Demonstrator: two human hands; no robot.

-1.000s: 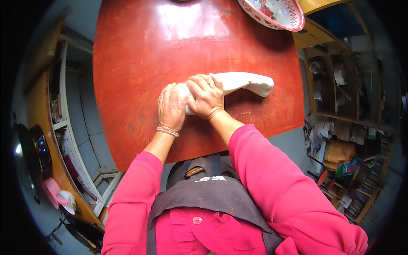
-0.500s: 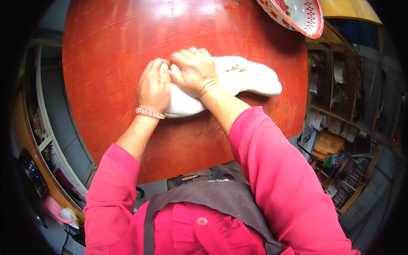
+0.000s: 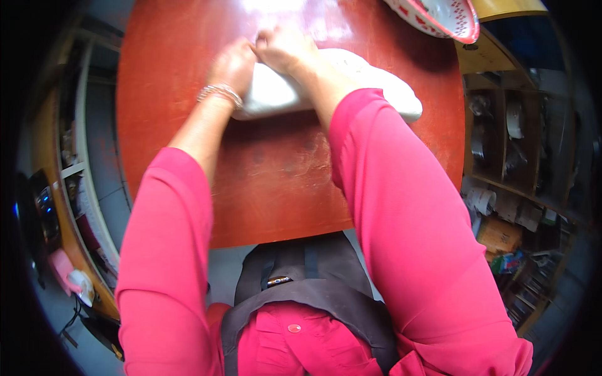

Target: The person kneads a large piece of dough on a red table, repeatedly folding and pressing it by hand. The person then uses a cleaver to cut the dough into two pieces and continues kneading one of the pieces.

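Note:
A long lump of smooth white dough (image 3: pixel 274 99) lies across the red tabletop, its thinner end stretching out to the right. My left hand (image 3: pixel 232 65), with a beaded bracelet at the wrist, is curled over the dough's left end. Beside it, my right hand (image 3: pixel 283 50) bears on the far side of the same lump, its fingers bent inward. The two hands nearly touch at the thumbs. Motion blurs both hands, and the dough under them is hidden.
A red-and-white patterned basin (image 3: pixel 439 17) sits at the table's far right. Wooden shelves (image 3: pixel 501 131) with assorted goods stand beyond the right edge of the red table (image 3: pixel 276 188). On the left is a cabinet with a pale frame (image 3: pixel 94 188), near a pink object (image 3: pixel 64 271).
Both hands have pushed farther from me, arms more stretched. The dough now appears higher in the picture. The view has also shifted, showing more of my apron.

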